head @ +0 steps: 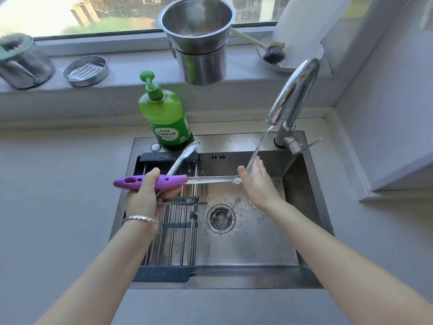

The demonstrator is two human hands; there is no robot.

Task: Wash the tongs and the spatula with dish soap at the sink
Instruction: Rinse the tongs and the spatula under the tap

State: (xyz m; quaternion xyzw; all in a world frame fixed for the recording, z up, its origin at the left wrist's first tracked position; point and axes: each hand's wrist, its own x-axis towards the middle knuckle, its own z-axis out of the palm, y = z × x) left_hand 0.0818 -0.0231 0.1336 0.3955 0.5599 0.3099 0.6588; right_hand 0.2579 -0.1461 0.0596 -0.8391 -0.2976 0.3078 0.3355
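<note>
My left hand grips the purple handle of the spatula and holds it level over the sink. Its metal shaft reaches right into my right hand, whose thumb and fingers close around the blade end and hide it. Water runs from the faucet onto that hand and the blade. The metal tongs lie spread open on the drying rack, partly under my left hand. A green dish soap bottle with a pump stands on the sink's back edge.
The drain sits mid-basin in a wet floor. On the windowsill stand stacked steel pots, a dish brush, a round tin with a grater and a lidded steel container. Grey counter surrounds the sink.
</note>
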